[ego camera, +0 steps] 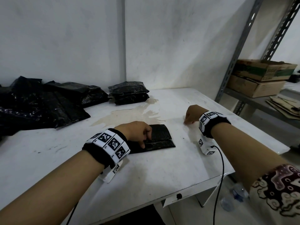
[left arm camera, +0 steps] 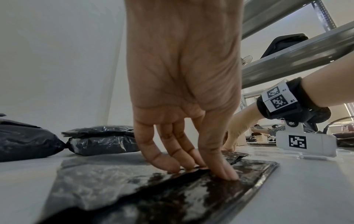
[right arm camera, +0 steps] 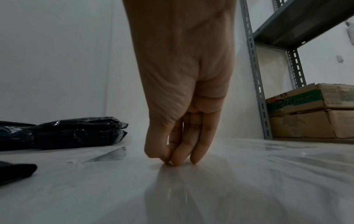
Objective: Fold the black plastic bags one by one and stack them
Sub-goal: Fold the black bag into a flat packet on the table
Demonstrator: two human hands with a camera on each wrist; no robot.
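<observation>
A black plastic bag [ego camera: 162, 138] [left arm camera: 172, 189], folded into a flat rectangle, lies in the middle of the white table [ego camera: 162, 172]. My left hand [ego camera: 146, 138] [left arm camera: 191, 163] presses its straight fingers down on the bag's fold line. My right hand [ego camera: 189, 119] [right arm camera: 180, 157] is to the right of the bag, apart from it, fingertips bunched and touching the bare table, holding nothing. A stack of folded bags [ego camera: 129, 93] [left arm camera: 103, 141] [right arm camera: 80, 133] sits at the back by the wall. A loose pile of unfolded bags [ego camera: 40, 104] [left arm camera: 23, 141] covers the far left.
A brownish stain [ego camera: 129, 114] spreads between the stack and the folded bag. A grey metal rack [ego camera: 233, 62] with cardboard boxes [ego camera: 263, 73] [right arm camera: 306, 115] stands to the right of the table. A black cable [ego camera: 222, 168] hangs over the table's right front edge.
</observation>
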